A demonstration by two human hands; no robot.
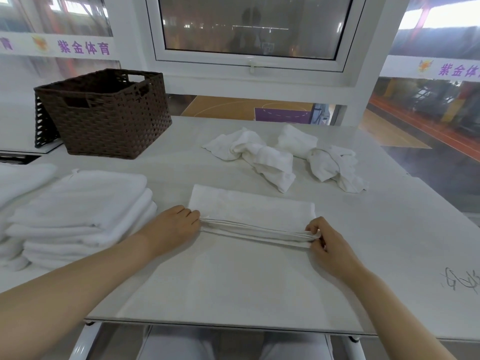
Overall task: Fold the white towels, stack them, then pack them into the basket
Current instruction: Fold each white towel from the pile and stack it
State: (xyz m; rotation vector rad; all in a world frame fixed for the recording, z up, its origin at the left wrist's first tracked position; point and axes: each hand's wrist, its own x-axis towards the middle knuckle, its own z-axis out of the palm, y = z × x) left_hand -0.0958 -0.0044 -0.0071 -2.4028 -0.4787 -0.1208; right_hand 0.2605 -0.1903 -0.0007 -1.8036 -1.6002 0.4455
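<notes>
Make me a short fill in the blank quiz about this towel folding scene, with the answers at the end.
1. Both hands pinch the near edge of the half-folded towel: left hand, right hand, one at each ____.
2. The stack of folded towels lies to the person's ____.
3. The number of crumpled towels waiting beyond is ____.
4. The wicker basket is coloured ____.

Answers: end; left; two; brown
</notes>
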